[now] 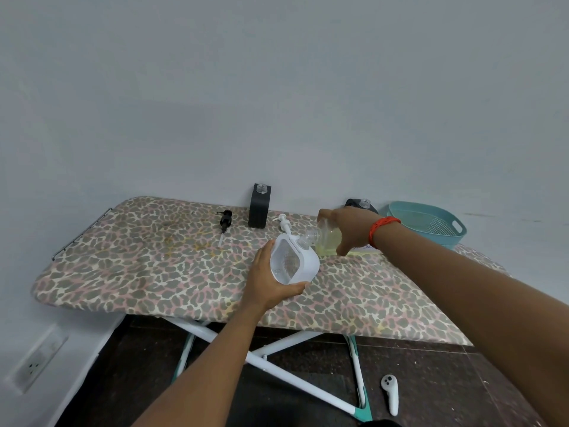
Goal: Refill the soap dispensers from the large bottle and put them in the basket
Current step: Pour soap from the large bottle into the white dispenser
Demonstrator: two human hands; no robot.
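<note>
Left hand (271,282) wrapped round the white dispenser (294,261), held tilted over mid-board (154,272). Right hand (351,229) grips the bottle (326,238), tipped, mouth at the dispenser's opening. My read: pour under way. I'd keep mouth on opening, tilt slowly and watch the level; a spill on the cover is the risk. Black dispenser (259,208) uncapped at back edge; basket (431,223) at right end.
</note>
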